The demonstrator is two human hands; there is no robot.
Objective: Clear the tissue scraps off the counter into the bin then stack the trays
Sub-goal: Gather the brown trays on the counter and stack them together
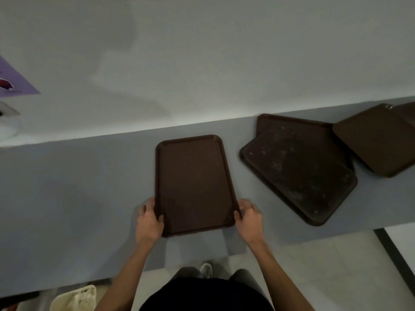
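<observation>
A dark brown tray [193,182] lies lengthwise on the grey counter [74,187] in front of me. My left hand [149,221] grips its near left corner and my right hand [249,217] grips its near right corner, thumbs over the rim. To the right, a stained brown tray [298,173] lies askew on top of another tray [292,122]. Further right sits one more brown tray [379,140], with the edge of another tray [406,111] behind it. No tissue scraps show on the counter.
A pale bin [76,299] with crumpled white material stands on the floor below the counter at lower left. A light wall [202,63] rises behind the counter. A purple sheet [13,79] hangs at the far left.
</observation>
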